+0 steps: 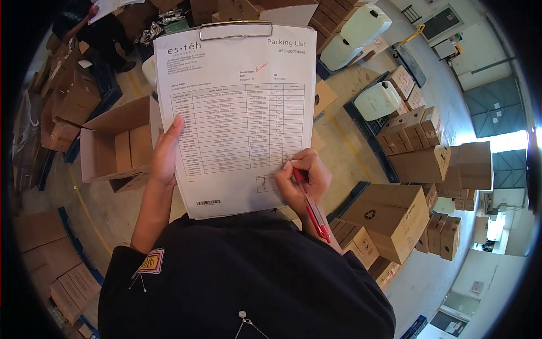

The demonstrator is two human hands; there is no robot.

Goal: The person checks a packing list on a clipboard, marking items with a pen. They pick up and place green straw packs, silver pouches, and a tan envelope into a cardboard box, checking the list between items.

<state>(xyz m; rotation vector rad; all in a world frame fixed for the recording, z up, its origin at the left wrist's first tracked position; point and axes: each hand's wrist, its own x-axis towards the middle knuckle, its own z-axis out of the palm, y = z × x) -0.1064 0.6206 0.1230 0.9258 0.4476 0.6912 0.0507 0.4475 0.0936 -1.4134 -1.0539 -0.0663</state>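
Note:
A clipboard, its metal clip (236, 30) at the top, carries a printed packing list (226, 135) with a table and small handwritten marks in its right columns. My left hand (167, 150) grips the board's left edge, thumb on the paper. In my right hand (307, 178) is a red pen (317, 217), its tip touching the sheet near the lower right of the table. The fingers of that hand are closed round the pen, and its side rests on the paper.
An open cardboard box (116, 147) stands left of the clipboard. Stacked cartons (409, 133), a large box (389, 217) and white jerrycans (377, 101) are on the right. Another person (104, 34) holding papers stands at the upper left.

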